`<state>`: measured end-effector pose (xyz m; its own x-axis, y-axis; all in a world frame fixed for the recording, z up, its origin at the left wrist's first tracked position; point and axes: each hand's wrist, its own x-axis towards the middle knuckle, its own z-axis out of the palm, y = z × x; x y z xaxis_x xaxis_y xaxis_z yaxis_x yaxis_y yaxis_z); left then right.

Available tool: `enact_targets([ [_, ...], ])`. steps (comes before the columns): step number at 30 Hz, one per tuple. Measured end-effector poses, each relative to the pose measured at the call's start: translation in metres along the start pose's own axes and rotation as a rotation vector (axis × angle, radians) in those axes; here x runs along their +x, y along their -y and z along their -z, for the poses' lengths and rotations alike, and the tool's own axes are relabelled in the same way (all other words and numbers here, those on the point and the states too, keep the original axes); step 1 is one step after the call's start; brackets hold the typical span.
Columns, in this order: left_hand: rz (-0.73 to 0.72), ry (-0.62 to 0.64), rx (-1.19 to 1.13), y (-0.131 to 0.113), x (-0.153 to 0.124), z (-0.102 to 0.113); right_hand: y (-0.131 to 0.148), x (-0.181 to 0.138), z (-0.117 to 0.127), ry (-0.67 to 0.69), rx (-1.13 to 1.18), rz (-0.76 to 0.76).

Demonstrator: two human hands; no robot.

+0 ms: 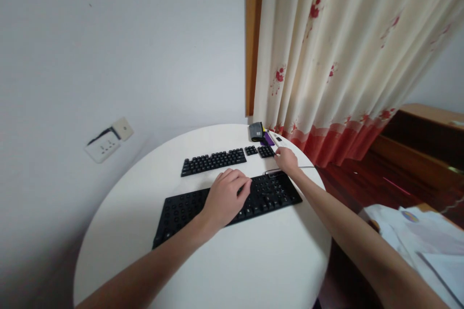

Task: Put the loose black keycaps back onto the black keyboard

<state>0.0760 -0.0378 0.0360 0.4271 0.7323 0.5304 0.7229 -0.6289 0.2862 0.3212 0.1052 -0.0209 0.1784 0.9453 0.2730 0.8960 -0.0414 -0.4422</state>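
Note:
A black keyboard (270, 193) lies on the round white table (239, 265). Its left part shows bare round key posts, while caps seem to sit on parts of the right side. My left hand (226, 198) is over the keyboard's middle, fingers curled with the thumb close to them; anything inside is hidden. Behind the keyboard, loose black keycaps stand in rows: a long block (213, 160), a small block (251, 150) and a number-pad block (266, 151). At the right edge of that last block, my right hand (286, 159) has its fingers pinched together. What they hold is too small to tell.
At the table's back right lie a grey cloth-like item (256, 131), a purple piece (267, 139) and a small dark object (279, 139). A thin cable (306, 167) runs off the right edge. Curtains (326, 58) hang behind; papers (427, 241) lie at right.

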Motion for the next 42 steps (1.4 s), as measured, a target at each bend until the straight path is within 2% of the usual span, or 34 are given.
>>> enact_targets([
  [3, 0.046, -0.05, -0.018, 0.027, -0.013, 0.013, 0.006, 0.005, -0.009, 0.029, -0.032, -0.028],
  [7, 0.078, -0.083, -0.08, 0.048, -0.028, 0.014, 0.009, 0.007, -0.012, 0.045, -0.055, -0.086],
  [10, 0.07, -0.111, -0.13, 0.055, -0.036, 0.012, 0.008, 0.004, -0.005, 0.027, -0.045, -0.123],
  [13, 0.079, -0.124, -0.161, 0.06, -0.041, 0.014, 0.0, -0.009, 0.013, -0.014, 0.005, -0.125],
  [18, 0.111, -0.159, -0.183, 0.065, -0.044, 0.023, -0.031, -0.069, 0.043, -0.027, 0.176, -0.068],
  [21, 0.116, -0.16, -0.194, 0.066, -0.044, 0.025, -0.049, -0.116, 0.046, -0.069, 0.56, -0.102],
  [24, 0.123, -0.161, -0.2, 0.066, -0.043, 0.024, -0.058, -0.148, 0.044, -0.077, 0.655, -0.156],
  [27, 0.133, -0.169, -0.202, 0.067, -0.044, 0.023, -0.059, -0.16, 0.041, -0.073, 0.63, -0.167],
  [35, 0.171, -0.201, -0.196, 0.074, -0.046, 0.024, -0.061, -0.161, 0.037, -0.047, 0.508, -0.075],
  [42, 0.192, -0.221, -0.201, 0.077, -0.046, 0.026, -0.049, -0.168, 0.04, -0.07, 0.227, 0.078],
])
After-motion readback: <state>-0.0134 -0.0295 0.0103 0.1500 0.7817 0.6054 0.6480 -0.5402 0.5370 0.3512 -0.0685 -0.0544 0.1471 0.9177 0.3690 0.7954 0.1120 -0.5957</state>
